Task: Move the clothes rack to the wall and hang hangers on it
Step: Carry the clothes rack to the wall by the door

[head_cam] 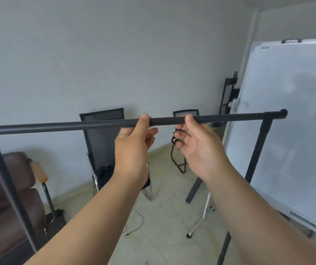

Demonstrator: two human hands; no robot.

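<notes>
Writing: small grey print at top left corner of the large white whiteboard on a wheeled stand (pixel 291 119), too blurred to read. No other labels seen.

Black metal clothes rack with round tube top bar (pixel 57 127): bar's long axis runs left to right across view, right end slightly higher. Black uprights drop from each end. Rack stands between person and pale grey wall (pixel 115 54), whiteboard just beside its right end.

Left hand (pixel 132 148): thumb up over front of bar, fingers loosely curled beneath, not clamped tight. Right hand (pixel 197 140): thumb tip on bar, fingers half-curled below, palm open toward camera; loose contact only.

Behind bar: two black mesh-backed chairs (pixel 103 142). Brown leather sofa (pixel 6 188) lower left. Thin black cable (pixel 137 220) on tiled floor.
</notes>
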